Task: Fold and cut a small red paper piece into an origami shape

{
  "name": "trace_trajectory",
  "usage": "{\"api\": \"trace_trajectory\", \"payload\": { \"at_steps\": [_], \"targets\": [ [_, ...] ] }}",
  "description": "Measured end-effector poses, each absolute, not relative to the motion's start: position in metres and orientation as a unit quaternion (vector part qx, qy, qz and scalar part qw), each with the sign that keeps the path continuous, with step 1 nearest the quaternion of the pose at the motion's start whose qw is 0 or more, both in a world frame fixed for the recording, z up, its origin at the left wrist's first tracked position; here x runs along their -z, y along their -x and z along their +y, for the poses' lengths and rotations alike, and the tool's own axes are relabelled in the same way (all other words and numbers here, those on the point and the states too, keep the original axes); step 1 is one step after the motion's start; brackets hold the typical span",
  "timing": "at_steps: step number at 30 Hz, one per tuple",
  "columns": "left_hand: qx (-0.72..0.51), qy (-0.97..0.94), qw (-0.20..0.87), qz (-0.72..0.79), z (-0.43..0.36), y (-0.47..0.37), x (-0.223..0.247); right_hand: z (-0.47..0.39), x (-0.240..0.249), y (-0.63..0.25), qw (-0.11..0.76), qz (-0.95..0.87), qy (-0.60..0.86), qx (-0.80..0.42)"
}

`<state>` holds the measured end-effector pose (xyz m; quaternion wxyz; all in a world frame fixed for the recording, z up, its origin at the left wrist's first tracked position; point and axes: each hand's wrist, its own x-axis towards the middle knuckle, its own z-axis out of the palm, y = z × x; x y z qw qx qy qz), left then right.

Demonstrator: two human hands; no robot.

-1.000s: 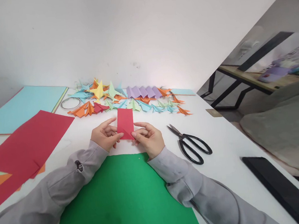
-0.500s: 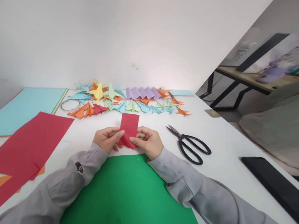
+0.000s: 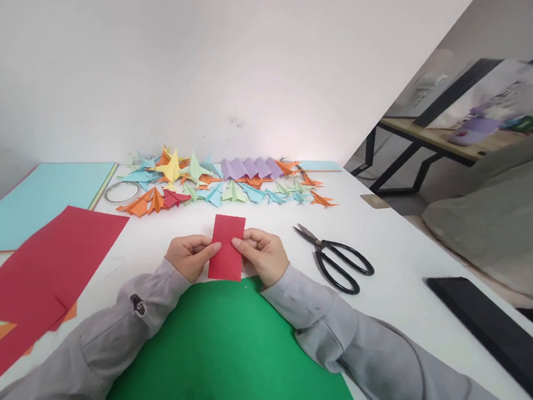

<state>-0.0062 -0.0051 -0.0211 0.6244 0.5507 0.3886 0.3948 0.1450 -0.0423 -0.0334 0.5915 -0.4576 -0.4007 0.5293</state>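
Observation:
A small red paper rectangle (image 3: pixel 227 256) is held flat between both hands, above the far edge of a green sheet (image 3: pixel 217 359). My left hand (image 3: pixel 191 255) pinches its left edge, thumb on the front face. On the opposite edge my right hand (image 3: pixel 263 253) grips it with the thumb on top; the fingers behind the paper are partly hidden. Black-handled scissors (image 3: pixel 337 255) lie to the right of my right hand, blades pointing up and left. Past the hands sit folded paper shapes (image 3: pixel 234 192) in orange, green, blue and other colours.
Large red paper (image 3: pixel 67 248) lies at the left, over orange and green pieces. Behind it is a stack of light blue sheets (image 3: pixel 49 192) beside a roll of tape (image 3: pixel 122 191). A purple pleated paper strip (image 3: pixel 251 168) rests near the wall. A black flat object (image 3: pixel 493 328) lies at the right edge.
The red paper's lower part was bent up and curled; now the piece lies flat as a plain rectangle, slightly lower. Both hands keep hold of its sides.

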Motion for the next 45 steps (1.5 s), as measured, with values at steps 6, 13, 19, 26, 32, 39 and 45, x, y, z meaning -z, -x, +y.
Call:
{"api": "trace_trajectory", "payload": {
  "at_steps": [6,13,19,26,32,39,45],
  "targets": [
    [-0.418,-0.559,0.586,0.413,-0.011,0.004,0.009,-0.047,0.03,-0.142,0.544,-0.402,0.478,-0.56],
    [-0.4,-0.578,0.581,0.41,-0.005,0.009,0.013,-0.05,0.028,-0.14,0.526,-0.418,0.494,-0.552],
    [-0.393,-0.582,0.584,0.407,-0.005,0.009,0.015,-0.049,0.026,-0.141,0.541,-0.417,0.491,-0.541],
    [-0.421,-0.53,0.607,0.417,-0.002,0.006,0.013,-0.049,0.031,-0.142,0.523,-0.45,0.502,-0.522],
    [-0.394,-0.537,0.613,0.426,-0.001,0.01,0.015,-0.049,0.033,-0.144,0.513,-0.454,0.51,-0.521],
    [-0.36,-0.531,0.63,0.439,-0.001,0.011,0.011,-0.049,0.031,-0.143,0.508,-0.449,0.511,-0.529],
    [-0.376,-0.561,0.595,0.435,-0.006,0.003,0.013,-0.047,0.03,-0.142,0.523,-0.43,0.522,-0.518]
  ]
}}
